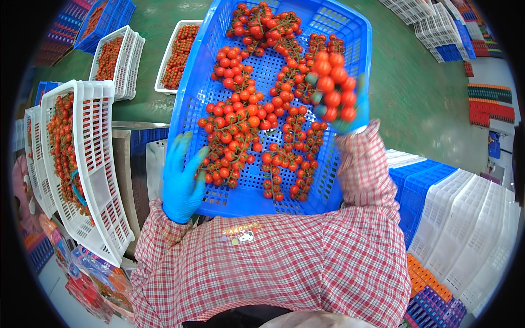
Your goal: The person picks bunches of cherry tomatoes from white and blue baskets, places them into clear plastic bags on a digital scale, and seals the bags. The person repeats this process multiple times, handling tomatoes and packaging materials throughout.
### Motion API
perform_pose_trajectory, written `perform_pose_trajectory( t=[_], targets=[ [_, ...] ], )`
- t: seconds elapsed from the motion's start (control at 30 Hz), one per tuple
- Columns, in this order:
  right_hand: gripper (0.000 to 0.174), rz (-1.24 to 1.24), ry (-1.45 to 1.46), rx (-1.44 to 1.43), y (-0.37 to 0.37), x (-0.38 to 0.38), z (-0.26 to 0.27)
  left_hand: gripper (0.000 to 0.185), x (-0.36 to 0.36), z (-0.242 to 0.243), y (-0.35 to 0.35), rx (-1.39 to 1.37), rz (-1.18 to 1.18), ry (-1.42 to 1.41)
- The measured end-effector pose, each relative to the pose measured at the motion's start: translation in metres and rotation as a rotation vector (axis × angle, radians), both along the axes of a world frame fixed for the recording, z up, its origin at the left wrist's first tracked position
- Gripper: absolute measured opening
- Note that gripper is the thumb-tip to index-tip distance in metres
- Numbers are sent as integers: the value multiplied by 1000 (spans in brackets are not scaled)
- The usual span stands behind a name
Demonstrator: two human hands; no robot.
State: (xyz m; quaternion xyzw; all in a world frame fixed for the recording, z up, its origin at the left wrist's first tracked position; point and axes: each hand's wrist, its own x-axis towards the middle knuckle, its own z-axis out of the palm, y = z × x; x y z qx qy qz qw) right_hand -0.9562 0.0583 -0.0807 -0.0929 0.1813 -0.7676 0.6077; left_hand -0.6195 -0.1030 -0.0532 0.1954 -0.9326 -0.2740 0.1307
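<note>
A large blue plastic crate (262, 69) with perforated walls lies before me, holding many bunches of cherry tomatoes on the vine (229, 131). My right hand (356, 117), in a blue glove with darkened fingertips, holds up one bunch of red cherry tomatoes (333, 88) over the crate's right side. That hand is slightly blurred. At the crate's near left side is my left hand (180, 184), also gloved in blue. Its fingers are spread over the rim and reach the edge of the tomatoes there. Nothing shows in its grasp.
White crates of tomatoes (96, 164) stand at the left, one with a blue-green tool or strap (78, 188) on top. Another white crate (166, 82) sits on the green floor (418, 106). Stacked blue and white crates (434, 205) rise at my right. Printed packaging (90, 270) lies lower left.
</note>
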Motion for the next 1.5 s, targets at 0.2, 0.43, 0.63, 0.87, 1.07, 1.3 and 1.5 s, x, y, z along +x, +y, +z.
perform_pose_trajectory(
  t=[0.2,0.43,0.63,0.87,1.07,1.3,1.5],
  targets=[
    [63,144,-371,-3,10,90,-3,44,-40,5,21,382,-218,30],
    [74,-178,1000,496,-24,160,33,58,-62,-12,53,2248,101,396],
    [83,-188,1970,750,-33,180,11,52,-61,-30,57,2245,246,550],
    [46,-23,1783,412,-24,127,24,50,-56,-56,47,2258,461,672],
    [72,6,1839,1653,-38,-12,-88,48,-56,-68,34,2263,331,698],
    [36,-221,1255,1237,-50,-75,-95,43,-57,-62,31,2221,352,746],
    [44,-284,1194,894,-47,-77,-87,43,-60,-59,30,2181,306,754]
  ],
)
